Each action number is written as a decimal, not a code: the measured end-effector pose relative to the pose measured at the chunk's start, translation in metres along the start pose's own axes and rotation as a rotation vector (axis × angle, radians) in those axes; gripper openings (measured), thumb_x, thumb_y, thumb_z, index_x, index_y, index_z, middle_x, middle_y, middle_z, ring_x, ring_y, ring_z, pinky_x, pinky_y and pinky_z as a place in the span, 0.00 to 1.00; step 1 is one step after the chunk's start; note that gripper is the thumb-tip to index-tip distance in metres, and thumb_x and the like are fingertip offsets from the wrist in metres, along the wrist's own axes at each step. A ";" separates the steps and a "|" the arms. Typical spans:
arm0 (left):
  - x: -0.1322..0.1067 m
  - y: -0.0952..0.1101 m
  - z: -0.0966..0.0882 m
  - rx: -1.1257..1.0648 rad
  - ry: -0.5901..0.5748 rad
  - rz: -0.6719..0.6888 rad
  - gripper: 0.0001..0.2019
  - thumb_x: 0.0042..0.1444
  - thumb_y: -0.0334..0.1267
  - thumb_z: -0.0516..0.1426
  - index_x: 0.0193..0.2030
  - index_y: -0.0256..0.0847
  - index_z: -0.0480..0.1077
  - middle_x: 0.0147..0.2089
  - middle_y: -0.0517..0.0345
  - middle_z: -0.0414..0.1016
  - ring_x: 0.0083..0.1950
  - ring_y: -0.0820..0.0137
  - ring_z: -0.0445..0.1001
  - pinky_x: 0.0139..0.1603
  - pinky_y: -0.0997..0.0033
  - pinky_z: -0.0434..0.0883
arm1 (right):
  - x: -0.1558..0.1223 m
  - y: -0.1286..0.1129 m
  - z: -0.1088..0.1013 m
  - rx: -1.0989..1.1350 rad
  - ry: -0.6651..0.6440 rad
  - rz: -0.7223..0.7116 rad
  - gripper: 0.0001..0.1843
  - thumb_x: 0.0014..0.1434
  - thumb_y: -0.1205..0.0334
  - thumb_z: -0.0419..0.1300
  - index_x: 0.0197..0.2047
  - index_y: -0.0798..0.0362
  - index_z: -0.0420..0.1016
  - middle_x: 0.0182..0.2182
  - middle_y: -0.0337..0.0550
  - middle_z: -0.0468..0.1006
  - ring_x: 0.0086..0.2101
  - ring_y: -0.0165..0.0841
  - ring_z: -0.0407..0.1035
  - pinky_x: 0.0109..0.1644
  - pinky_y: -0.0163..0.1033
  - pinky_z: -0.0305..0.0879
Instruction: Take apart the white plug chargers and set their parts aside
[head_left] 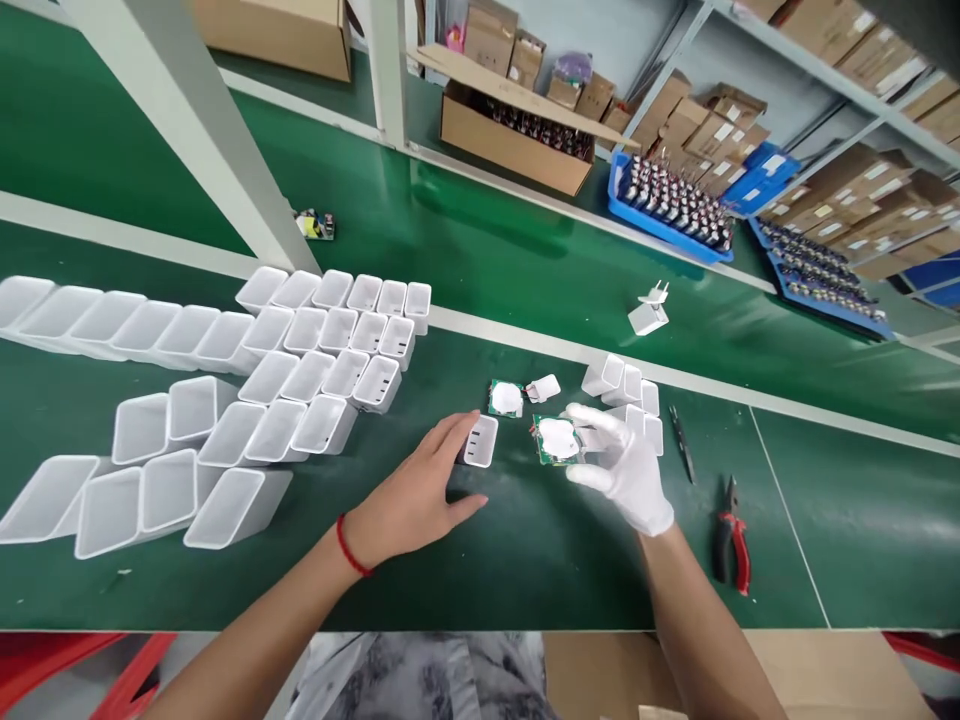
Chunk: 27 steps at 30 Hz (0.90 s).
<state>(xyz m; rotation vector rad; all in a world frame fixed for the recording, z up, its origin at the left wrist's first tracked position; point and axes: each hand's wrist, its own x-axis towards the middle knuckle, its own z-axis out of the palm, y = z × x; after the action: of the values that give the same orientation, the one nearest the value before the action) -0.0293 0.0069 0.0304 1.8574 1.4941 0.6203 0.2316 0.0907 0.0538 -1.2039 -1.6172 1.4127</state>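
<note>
My right hand (621,468), in a white glove, grips a green circuit board (557,440) with a white pad on top. A white piece sits behind the board, partly hidden by the fingers. My left hand (420,478), bare with a red wrist cord, rests with its fingers along the left side of a small white plastic case (481,442). Its thumb is spread apart below the case, not closed on it. Slots show inside this case. Just beyond it lies a second circuit board (505,398), joined by wires to a small white part (544,388).
Rows of open white cases (281,377) cover the left side. At right are more small cases (613,375), a dark tweezers-like tool (682,444) and red-handled pliers (738,550). Behind stand a white plug adapter (649,310), a blue tray (675,235) and a cardboard box (510,150).
</note>
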 end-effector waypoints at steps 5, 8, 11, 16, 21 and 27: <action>0.020 -0.012 -0.001 -0.135 -0.056 -0.018 0.34 0.57 0.38 0.59 0.67 0.46 0.49 0.62 0.48 0.64 0.52 0.61 0.73 0.51 0.60 0.75 | -0.009 -0.015 0.013 -0.252 -0.080 -0.166 0.31 0.42 0.59 0.75 0.51 0.42 0.77 0.49 0.46 0.74 0.47 0.44 0.71 0.48 0.50 0.72; 0.028 -0.015 0.003 -0.115 -0.022 0.022 0.33 0.51 0.41 0.64 0.63 0.43 0.58 0.56 0.48 0.68 0.53 0.58 0.72 0.53 0.57 0.74 | -0.005 -0.029 0.026 -0.517 -0.037 -0.368 0.31 0.44 0.60 0.73 0.53 0.39 0.75 0.46 0.44 0.76 0.48 0.46 0.69 0.53 0.55 0.67; 0.027 -0.017 0.008 -0.102 0.049 0.151 0.28 0.51 0.42 0.65 0.57 0.42 0.63 0.56 0.47 0.68 0.59 0.55 0.68 0.59 0.51 0.70 | 0.001 -0.044 0.039 -0.810 -0.066 -0.557 0.28 0.45 0.57 0.71 0.52 0.42 0.76 0.40 0.44 0.78 0.44 0.46 0.71 0.54 0.56 0.62; 0.018 -0.018 0.006 -0.230 0.032 0.197 0.27 0.57 0.34 0.58 0.63 0.46 0.56 0.63 0.46 0.61 0.56 0.58 0.71 0.33 0.69 0.79 | 0.007 -0.068 0.055 -1.121 -0.204 -0.697 0.16 0.49 0.61 0.65 0.43 0.53 0.77 0.35 0.42 0.79 0.38 0.41 0.72 0.50 0.53 0.62; 0.016 -0.017 -0.002 -0.285 0.139 0.226 0.27 0.55 0.31 0.60 0.60 0.45 0.59 0.60 0.46 0.63 0.60 0.58 0.68 0.43 0.69 0.79 | 0.007 -0.085 0.066 -1.286 -0.190 -0.739 0.12 0.53 0.62 0.62 0.42 0.56 0.76 0.36 0.44 0.79 0.37 0.39 0.71 0.51 0.51 0.61; 0.016 -0.019 -0.002 -0.291 0.147 0.238 0.28 0.54 0.32 0.62 0.61 0.44 0.59 0.60 0.48 0.64 0.61 0.60 0.67 0.55 0.65 0.74 | 0.010 -0.089 0.075 -1.367 -0.206 -0.778 0.11 0.56 0.63 0.60 0.43 0.55 0.75 0.37 0.43 0.79 0.41 0.38 0.70 0.55 0.51 0.59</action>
<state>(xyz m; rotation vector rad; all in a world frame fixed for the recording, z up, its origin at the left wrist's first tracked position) -0.0399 0.0255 0.0171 1.8028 1.2029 1.0482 0.1412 0.0734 0.1255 -0.7816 -2.8637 -0.2224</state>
